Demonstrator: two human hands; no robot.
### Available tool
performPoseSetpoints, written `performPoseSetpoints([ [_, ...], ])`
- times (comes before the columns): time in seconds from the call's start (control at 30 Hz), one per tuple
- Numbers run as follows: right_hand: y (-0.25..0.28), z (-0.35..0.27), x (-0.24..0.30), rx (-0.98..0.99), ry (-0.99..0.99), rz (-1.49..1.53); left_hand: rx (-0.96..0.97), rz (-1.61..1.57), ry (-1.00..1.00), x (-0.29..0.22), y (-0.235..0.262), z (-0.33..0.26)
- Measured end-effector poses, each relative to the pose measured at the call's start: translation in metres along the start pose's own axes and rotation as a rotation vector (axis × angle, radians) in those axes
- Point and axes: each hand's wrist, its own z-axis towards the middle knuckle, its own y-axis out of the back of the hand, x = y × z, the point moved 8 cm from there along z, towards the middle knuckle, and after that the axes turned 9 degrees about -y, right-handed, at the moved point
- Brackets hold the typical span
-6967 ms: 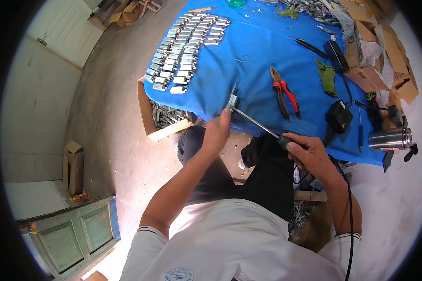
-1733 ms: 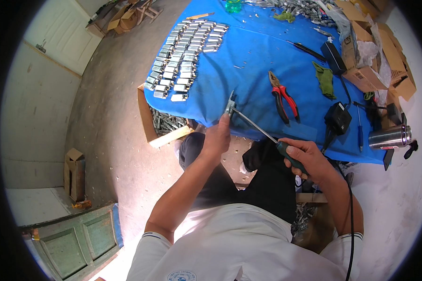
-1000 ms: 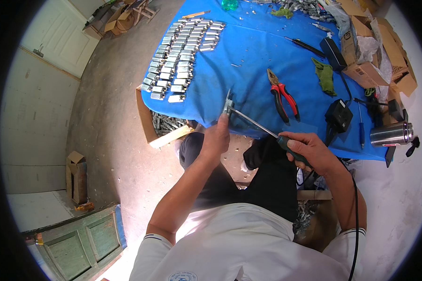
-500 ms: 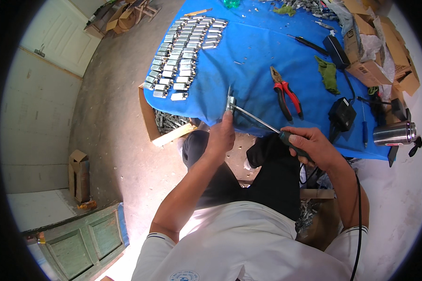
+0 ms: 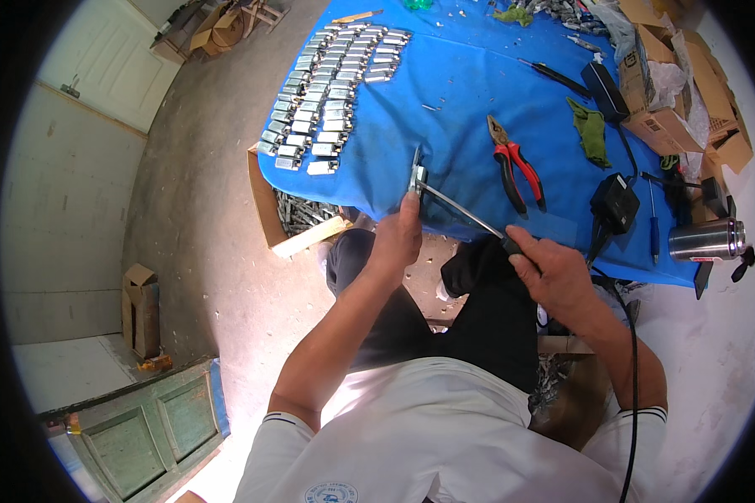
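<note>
At the front edge of the blue-covered table, my left hand (image 5: 400, 233) pinches a small silver metal part (image 5: 419, 174) with a thin blade-like end pointing away from me. My right hand (image 5: 554, 272) is wrapped round the dark handle of a screwdriver (image 5: 470, 215). The screwdriver's long shaft slants up and left, and its tip meets the metal part just above my left thumb. Red-handled pliers (image 5: 516, 168) lie with their jaws pointing away, right of the metal part. Rows of similar silver metal parts (image 5: 331, 92) cover the table's left side.
Under the table's left corner stands a cardboard box (image 5: 264, 197) of dark metal pieces. On the right lie a green cloth (image 5: 590, 132), a black adapter (image 5: 615, 204), a blue screwdriver (image 5: 653, 226) and a steel flask (image 5: 705, 241). An open carton (image 5: 658, 126) sits behind; a black cable (image 5: 633, 377) hangs by my right arm.
My right hand has turned on the screwdriver handle, its fingers now covering more of it. The tip stays on the metal part. My left hand keeps nearly the same place.
</note>
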Motion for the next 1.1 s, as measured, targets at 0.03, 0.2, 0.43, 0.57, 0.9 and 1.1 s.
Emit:
performPoseSetpoints([
  [0.03,-0.002,-0.003,0.001,-0.050,0.022,-0.113,0.007,0.000,-0.004,-0.002,-0.001,0.000],
  [0.2,-0.013,0.004,-0.041,0.366,-0.396,0.703,-0.002,0.025,-0.027,0.001,0.000,-0.004],
  [0.43,-0.021,-0.005,-0.043,0.486,-0.547,0.952,-0.011,0.048,-0.003,0.001,0.000,-0.008],
  [0.57,-0.025,-0.001,-0.050,0.479,-0.542,0.977,-0.011,0.031,0.010,0.000,0.000,-0.005],
  [0.9,-0.005,0.003,-0.028,0.093,-0.128,0.394,-0.031,0.090,-0.029,0.000,-0.001,0.002],
  [1.1,0.004,-0.005,-0.006,-0.071,-0.017,0.050,-0.001,0.045,-0.005,-0.001,-0.003,0.003],
])
